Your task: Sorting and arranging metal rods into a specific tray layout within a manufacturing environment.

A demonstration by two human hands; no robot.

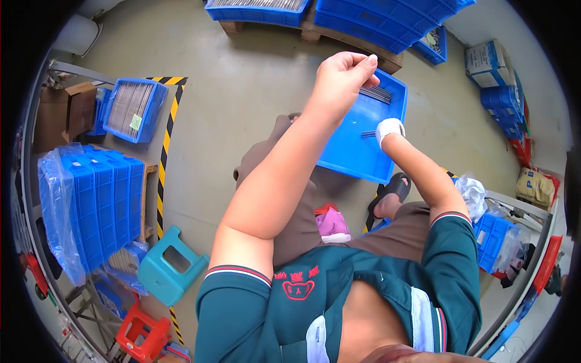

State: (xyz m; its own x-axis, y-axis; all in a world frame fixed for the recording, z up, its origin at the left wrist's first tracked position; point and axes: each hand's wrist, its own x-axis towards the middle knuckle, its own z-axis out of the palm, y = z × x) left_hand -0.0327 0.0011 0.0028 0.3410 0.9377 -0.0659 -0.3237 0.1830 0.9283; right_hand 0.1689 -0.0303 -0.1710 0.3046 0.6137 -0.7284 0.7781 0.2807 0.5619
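Note:
A shallow blue tray (358,143) sits in front of my legs. Dark, thin rods (376,94) lie side by side at its far end, partly covered by my left hand. My bare left hand (346,75) is raised over the tray's far left side, with thumb and fingers pinched together; anything between them is too small or hidden to make out. In a white glove, my right hand (390,128) is closed at the tray's right side. A few short dark rods (368,134) stick out from it to the left; its fingertips are mostly hidden.
Stacked blue crates (369,24) stand on a wooden pallet ahead. More blue crates (103,199), a rod-filled crate (129,109), a teal stool (170,266) and a red stool (142,333) are on the left. Boxes (487,63) line the right wall. Pink cloth (333,224) lies between my legs.

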